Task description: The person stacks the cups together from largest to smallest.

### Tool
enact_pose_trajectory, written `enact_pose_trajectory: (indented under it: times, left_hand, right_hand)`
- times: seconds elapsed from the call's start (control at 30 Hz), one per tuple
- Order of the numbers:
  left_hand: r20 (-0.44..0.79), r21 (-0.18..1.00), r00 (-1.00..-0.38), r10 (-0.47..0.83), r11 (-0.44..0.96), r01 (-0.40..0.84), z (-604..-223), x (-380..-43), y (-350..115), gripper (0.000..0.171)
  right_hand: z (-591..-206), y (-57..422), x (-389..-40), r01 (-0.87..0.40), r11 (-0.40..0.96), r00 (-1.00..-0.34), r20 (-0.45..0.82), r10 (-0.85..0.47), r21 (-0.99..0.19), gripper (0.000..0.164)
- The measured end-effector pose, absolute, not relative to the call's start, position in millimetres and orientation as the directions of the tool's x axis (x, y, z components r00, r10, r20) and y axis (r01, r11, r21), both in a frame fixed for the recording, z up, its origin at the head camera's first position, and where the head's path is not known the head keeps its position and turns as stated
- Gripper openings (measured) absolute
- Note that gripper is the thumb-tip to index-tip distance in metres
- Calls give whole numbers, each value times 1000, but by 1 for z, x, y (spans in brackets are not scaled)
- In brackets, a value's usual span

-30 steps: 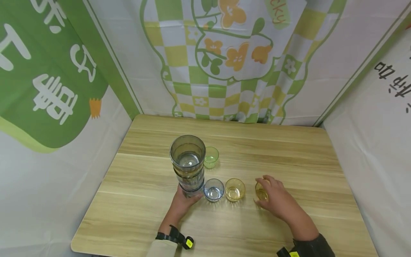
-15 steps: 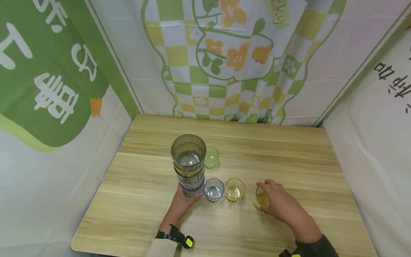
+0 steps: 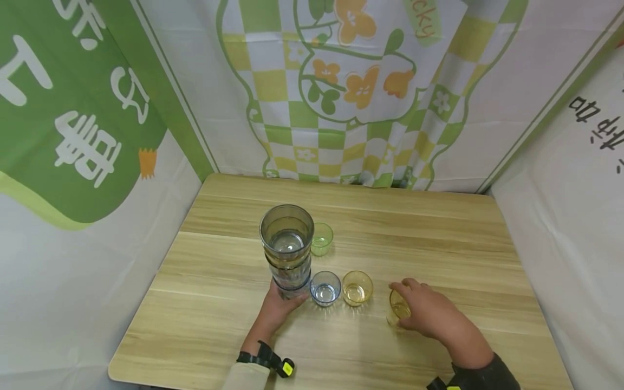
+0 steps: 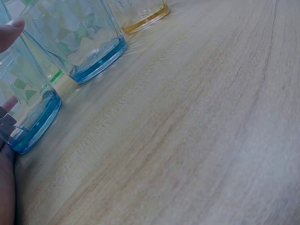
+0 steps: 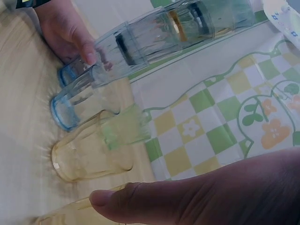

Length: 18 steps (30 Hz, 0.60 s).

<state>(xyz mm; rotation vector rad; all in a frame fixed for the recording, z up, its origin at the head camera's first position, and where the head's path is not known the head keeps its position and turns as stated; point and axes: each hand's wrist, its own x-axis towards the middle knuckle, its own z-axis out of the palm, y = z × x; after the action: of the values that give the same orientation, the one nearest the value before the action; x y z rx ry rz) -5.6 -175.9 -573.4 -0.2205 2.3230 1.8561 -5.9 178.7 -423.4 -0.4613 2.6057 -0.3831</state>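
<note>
At the table's left-centre, my left hand [image 3: 275, 311] grips the lowest glass of a tall stack of tumblers [image 3: 286, 232]. That bottom glass [image 4: 35, 117] has a blue base, which stands on the table in the left wrist view. My right hand [image 3: 431, 314] holds a yellow glass [image 3: 400, 311], thumb [image 5: 140, 199] on one side and fingers on the other. Whether this glass touches the table I cannot tell. Between the hands stand a blue glass [image 3: 325, 290], close beside the stack, and another yellow glass [image 3: 357, 290]. A green glass [image 3: 322, 241] stands behind them, partly hidden by the stack.
The wooden table [image 3: 439, 233] has its back edge against a patterned curtain [image 3: 351, 151]. White and green cloth walls [image 3: 161, 189] close off both sides. Bare wood lies around the glasses, widest to the right and behind.
My right hand has shifted slightly toward the table's front edge, and the yellow glass in it has moved the same way. The left hand, stack and other glasses have stayed in place.
</note>
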Motion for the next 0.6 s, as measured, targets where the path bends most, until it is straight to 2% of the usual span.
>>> enact_pose_trajectory:
  times: [0.27,0.6]
  left_hand:
    - [-214,953,-977,-7,220,-210,-565,-5,-174,98]
    - [-205,951,-979,-7,234,-201,-574,-5,-176,103]
  right_hand:
    - [-397,175,-10,-334,900,-835,-357,-420,-280,77]
    - [-346,165,-19,-444,869,-823,-283,-493,-220,77]
